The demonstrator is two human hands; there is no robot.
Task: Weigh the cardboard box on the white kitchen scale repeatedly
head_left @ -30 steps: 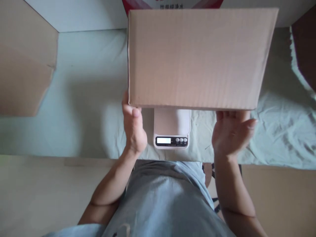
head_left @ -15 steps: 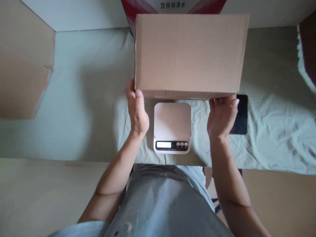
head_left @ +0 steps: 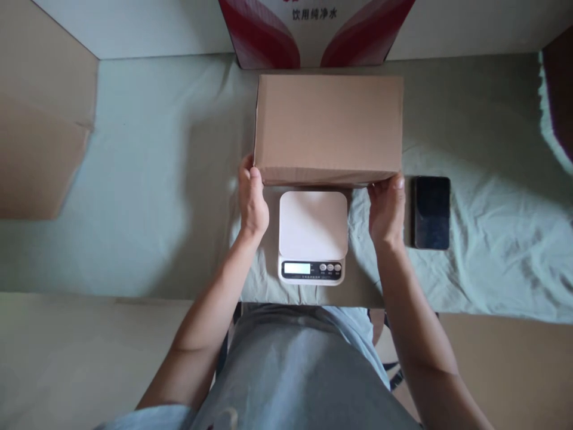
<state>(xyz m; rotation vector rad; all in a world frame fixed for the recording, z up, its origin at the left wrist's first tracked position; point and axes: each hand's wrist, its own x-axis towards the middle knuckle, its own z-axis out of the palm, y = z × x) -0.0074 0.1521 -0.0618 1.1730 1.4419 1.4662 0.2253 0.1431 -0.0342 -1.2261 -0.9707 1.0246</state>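
Observation:
A plain brown cardboard box sits low over the cloth-covered table, just behind a white digital kitchen scale. My left hand grips the box's near left corner. My right hand holds its near right corner. Whether the box rests on the table I cannot tell. The scale has a small display and three buttons on its front edge, and its platform is bare.
A black phone lies flat right of my right hand. A red and white printed carton stands behind the box. Cardboard panels flank the pale green cloth on the left; a dark panel is at the far right.
The box has gone down and away from the camera, from held high to near the table behind the scale. Both hands followed it, uncovering the whole scale and the phone.

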